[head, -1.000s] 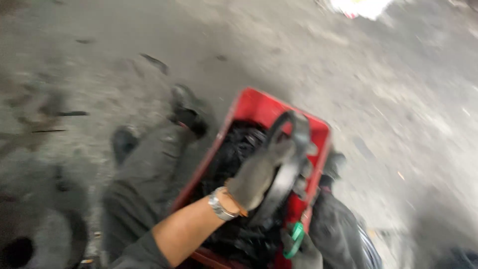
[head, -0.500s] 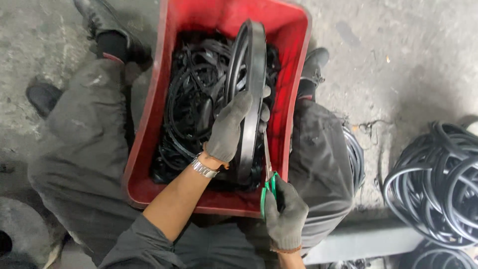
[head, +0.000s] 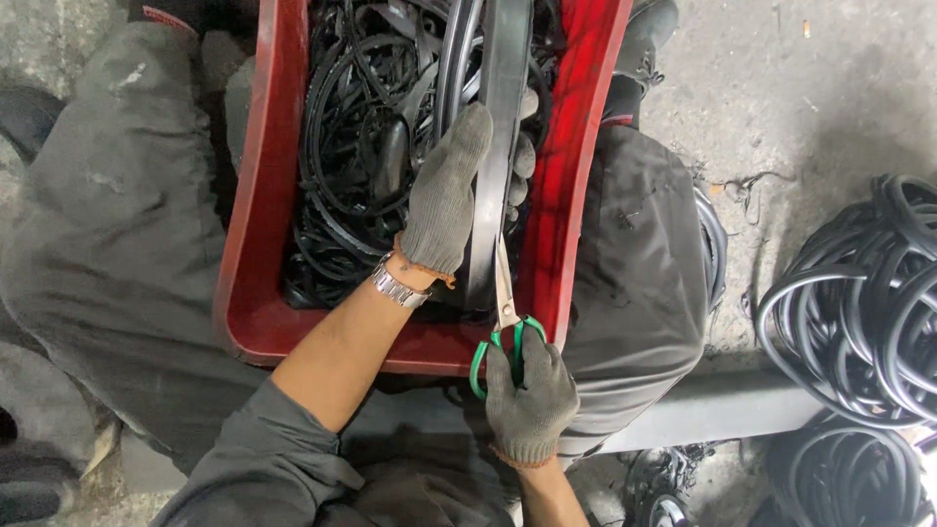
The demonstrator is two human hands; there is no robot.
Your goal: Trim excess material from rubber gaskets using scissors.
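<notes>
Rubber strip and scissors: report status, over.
Left hand gripping black rubber strip over red crate. Right hand holding green-handled scissors, blades at strip. Crate full of black rubber offcuts; nothing blocking.

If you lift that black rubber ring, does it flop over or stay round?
The black rubber ring probably bends but keeps some shape: the left hand holds it upright over the red crate. It likely isn't slippery, since gloved fingers grip it. Scissors suggest soft material.
</notes>
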